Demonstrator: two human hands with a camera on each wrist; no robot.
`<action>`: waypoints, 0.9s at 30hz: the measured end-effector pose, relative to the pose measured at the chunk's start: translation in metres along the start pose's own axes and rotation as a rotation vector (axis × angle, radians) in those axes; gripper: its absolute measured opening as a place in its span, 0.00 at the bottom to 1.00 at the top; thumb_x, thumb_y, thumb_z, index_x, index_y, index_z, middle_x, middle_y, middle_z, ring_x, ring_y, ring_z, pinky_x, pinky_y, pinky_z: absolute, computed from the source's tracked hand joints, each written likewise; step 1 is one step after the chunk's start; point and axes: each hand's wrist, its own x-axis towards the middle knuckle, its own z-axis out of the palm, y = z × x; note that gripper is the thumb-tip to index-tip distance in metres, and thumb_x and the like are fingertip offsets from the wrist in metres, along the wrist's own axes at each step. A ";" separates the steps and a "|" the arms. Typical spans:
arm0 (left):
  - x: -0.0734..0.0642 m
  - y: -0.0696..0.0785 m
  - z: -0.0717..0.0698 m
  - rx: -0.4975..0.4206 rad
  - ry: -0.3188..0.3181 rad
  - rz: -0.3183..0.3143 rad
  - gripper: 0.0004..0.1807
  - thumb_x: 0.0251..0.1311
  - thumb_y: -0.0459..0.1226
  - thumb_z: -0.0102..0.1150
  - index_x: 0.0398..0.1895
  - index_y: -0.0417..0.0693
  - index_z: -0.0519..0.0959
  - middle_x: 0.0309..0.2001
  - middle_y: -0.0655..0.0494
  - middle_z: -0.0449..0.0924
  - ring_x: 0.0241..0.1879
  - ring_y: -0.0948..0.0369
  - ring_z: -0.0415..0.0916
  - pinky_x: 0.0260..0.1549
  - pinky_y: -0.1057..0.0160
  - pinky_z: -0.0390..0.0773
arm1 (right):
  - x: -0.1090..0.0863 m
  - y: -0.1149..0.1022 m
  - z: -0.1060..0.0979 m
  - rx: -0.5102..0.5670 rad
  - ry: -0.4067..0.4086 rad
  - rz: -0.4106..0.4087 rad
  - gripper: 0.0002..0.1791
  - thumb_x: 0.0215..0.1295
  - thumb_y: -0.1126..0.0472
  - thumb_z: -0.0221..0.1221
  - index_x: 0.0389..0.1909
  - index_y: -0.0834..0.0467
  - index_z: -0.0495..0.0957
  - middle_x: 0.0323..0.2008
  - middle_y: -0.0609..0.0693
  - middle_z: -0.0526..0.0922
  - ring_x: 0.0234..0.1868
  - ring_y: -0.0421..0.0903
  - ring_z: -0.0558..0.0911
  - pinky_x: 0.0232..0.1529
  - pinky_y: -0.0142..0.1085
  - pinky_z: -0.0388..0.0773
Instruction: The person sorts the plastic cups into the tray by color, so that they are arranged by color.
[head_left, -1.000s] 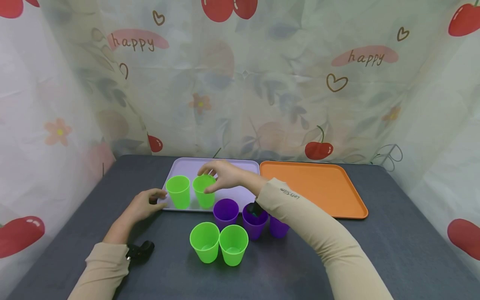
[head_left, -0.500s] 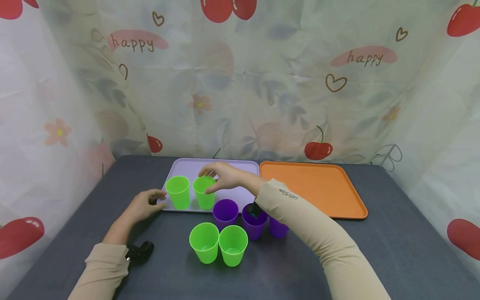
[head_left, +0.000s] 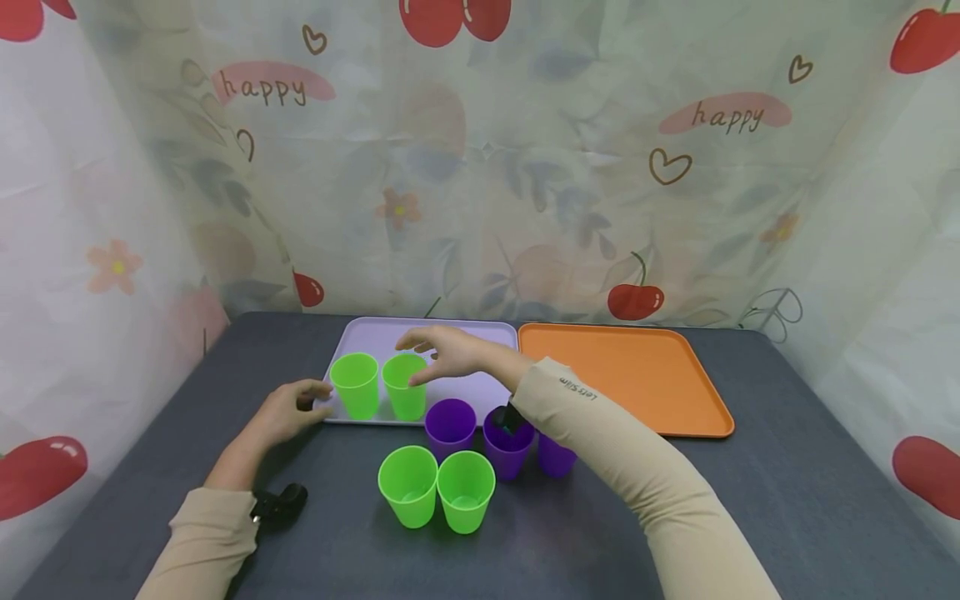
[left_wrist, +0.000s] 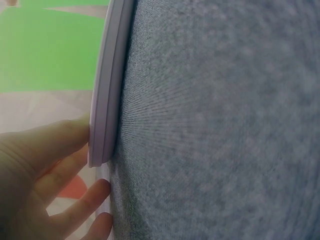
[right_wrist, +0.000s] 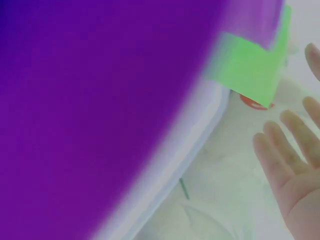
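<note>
Nearest on the counter (head_left: 750, 500), two green cups (head_left: 437, 487) stand side by side, not yet on any tray. Just behind them three purple cups (head_left: 451, 421) wait in a row (the rightmost partly hidden by the sleeve). Beyond, the left hand (head_left: 288, 410) rests with relaxed fingers against the near corner of the lilac tray (head_left: 465, 333), holding nothing. On that tray two more green cups (head_left: 378, 385) already stand upright. The right hand (head_left: 442, 352) hovers over the right one, fingers spread and empty. The orange tray (head_left: 630, 375) bears nothing, so I judge the work under halfway.
</note>
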 end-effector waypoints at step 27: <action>-0.002 0.003 -0.001 0.000 -0.001 0.000 0.20 0.58 0.36 0.60 0.51 0.33 0.75 0.49 0.34 0.78 0.51 0.38 0.73 0.50 0.42 0.73 | -0.094 -0.030 -0.031 0.099 0.303 -0.135 0.17 0.58 0.63 0.62 0.49 0.60 0.77 0.48 0.53 0.82 0.49 0.46 0.80 0.54 0.38 0.78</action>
